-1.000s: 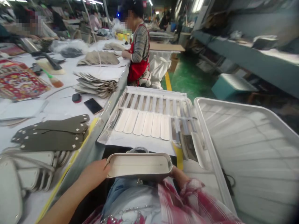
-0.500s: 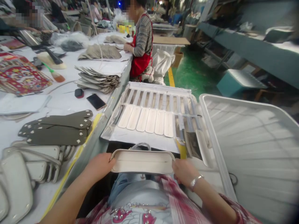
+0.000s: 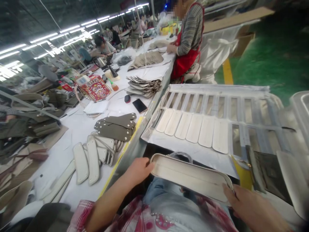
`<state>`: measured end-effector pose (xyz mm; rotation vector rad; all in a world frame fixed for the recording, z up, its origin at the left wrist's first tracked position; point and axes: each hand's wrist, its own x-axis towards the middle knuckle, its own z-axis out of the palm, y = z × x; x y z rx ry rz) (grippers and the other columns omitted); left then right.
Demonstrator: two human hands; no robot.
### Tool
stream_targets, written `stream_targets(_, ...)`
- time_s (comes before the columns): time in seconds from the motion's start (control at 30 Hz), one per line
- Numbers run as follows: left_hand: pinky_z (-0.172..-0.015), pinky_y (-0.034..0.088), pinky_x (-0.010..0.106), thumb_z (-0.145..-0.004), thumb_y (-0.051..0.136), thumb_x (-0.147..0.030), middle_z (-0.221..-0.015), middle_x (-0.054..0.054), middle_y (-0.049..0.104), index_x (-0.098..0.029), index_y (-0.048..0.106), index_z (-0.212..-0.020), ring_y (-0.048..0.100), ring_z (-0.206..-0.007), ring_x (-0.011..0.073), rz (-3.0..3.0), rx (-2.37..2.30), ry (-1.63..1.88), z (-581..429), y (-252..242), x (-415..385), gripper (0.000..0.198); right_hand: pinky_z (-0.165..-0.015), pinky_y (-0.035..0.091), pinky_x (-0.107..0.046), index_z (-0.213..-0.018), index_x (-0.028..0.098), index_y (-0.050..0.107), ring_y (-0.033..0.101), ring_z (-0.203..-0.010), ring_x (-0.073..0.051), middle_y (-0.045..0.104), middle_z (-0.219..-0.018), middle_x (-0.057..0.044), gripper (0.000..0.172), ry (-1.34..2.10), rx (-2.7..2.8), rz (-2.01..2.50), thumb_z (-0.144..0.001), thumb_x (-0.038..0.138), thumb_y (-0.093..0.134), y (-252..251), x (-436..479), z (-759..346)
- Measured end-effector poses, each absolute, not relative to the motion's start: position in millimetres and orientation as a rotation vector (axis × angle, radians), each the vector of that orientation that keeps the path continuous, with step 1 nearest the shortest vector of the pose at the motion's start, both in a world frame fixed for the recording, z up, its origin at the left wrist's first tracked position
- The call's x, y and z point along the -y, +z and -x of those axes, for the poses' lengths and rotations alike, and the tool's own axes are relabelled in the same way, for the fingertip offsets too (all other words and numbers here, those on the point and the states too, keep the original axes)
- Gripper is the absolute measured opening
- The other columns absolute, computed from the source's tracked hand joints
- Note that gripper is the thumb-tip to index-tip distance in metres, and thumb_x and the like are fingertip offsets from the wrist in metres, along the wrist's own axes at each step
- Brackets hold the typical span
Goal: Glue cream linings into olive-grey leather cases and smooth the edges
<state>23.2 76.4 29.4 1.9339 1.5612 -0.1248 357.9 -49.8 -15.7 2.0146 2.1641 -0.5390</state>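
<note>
Between my hands is a long cream panel with rounded corners and a raised rim, held above my lap. My left hand grips its left end, thumb on the inner face. My right hand is closed round the right end and is somewhat blurred. Just beyond the panel lies a white slotted frame, with several cream rounded strips in a row on it. A clear loop shows behind the panel's upper edge. The fingers behind the panel are hidden.
On the table at left are grey-green strips with white marks, pale rounded pieces, a phone and a stack of pieces. A person in a red apron works farther back. A translucent bin stands right.
My view has swung left, so the scene sits farther right. The panel, level before, now slopes down to the right in the picture. Both hands still hold its ends.
</note>
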Motion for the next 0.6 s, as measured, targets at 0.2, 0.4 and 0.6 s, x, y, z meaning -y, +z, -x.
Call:
stream_targets(0.2,-0.069,0.042,0.034,-0.087,0.031,-0.028,-0.078,0.015,0.066,-0.013,0.060,-0.071,0.061,-0.077,0.0253,-2.204,-1.591,-0.413,-40,29,-83,0.036,-0.049,0.041,-0.031,-0.082,0.014,0.059,0.061,-0.058,-0.023,0.060,-0.072,-0.010,0.019,-0.437,-2.320,-1.777,-0.079,0.006,0.043,-22,50,-364)
stream_targets(0.4,-0.074,0.042,0.037,-0.086,0.031,-0.025,-0.079,0.017,0.065,-0.011,0.061,-0.070,0.061,-0.081,0.0270,-2.142,-1.592,-0.421,-45,32,-91,0.036,-0.049,0.044,-0.031,-0.080,0.012,0.061,0.061,-0.055,-0.021,0.061,-0.072,-0.011,0.027,-0.388,-2.387,-1.725,-0.078,-0.002,0.038,-33,53,-366)
stream_targets(0.6,-0.072,0.046,0.034,-0.083,0.037,-0.025,-0.073,0.013,0.064,-0.011,0.058,-0.067,0.062,-0.077,0.0246,-1.950,-1.528,-0.406,-42,31,-101,0.030,-0.049,0.041,-0.030,-0.081,0.013,0.062,0.062,-0.057,-0.021,0.060,-0.074,-0.010,0.028,-0.448,-2.231,-1.796,-0.081,0.002,0.036,-27,51,-359)
